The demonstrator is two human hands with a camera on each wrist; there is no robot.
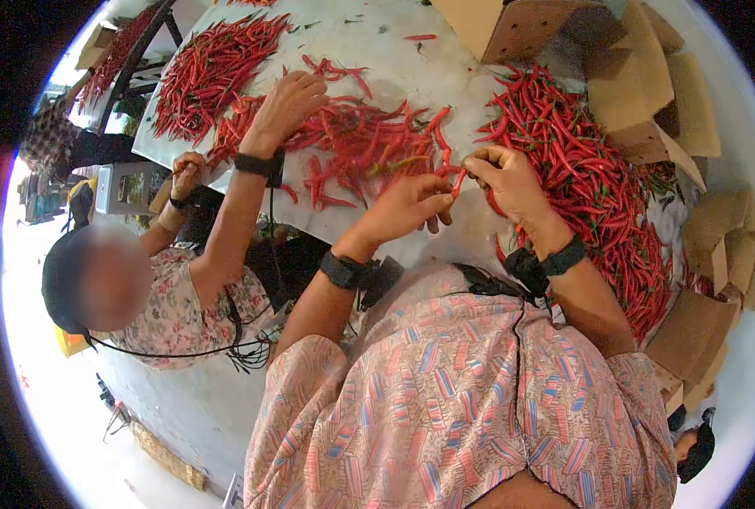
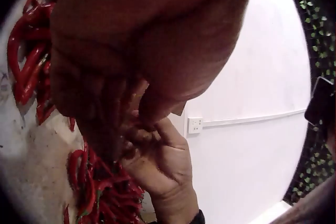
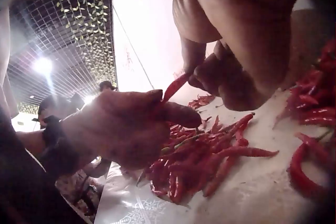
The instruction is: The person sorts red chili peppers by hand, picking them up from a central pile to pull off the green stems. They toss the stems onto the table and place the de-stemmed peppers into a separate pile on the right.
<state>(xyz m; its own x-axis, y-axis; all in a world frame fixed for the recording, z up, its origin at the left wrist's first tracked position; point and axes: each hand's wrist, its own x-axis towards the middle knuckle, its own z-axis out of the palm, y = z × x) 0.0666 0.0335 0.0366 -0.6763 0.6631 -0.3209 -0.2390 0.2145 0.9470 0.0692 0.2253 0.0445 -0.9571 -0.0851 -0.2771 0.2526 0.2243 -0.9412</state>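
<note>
A single red chili pepper (image 1: 458, 181) is stretched between my two hands over the table. My left hand (image 1: 405, 206) pinches one end of it between thumb and fingers. At the other end, the fingertips of my right hand (image 1: 506, 180) grip the tip. The right wrist view shows the chili (image 3: 174, 87) bridging both hands; in the left wrist view my left palm (image 2: 152, 40) hides most of it. Just beyond my left hand lies a loose pile of red chilies (image 1: 352, 140), a few of them greenish. A larger heap of chilies (image 1: 568, 144) lies beside my right hand.
On the left, another person's hand (image 1: 297, 102) reaches over the chilies. A further chili heap (image 1: 216, 76) lies at the far left of the white-covered table (image 1: 386, 64). Open cardboard boxes (image 1: 640, 85) stand along the right side.
</note>
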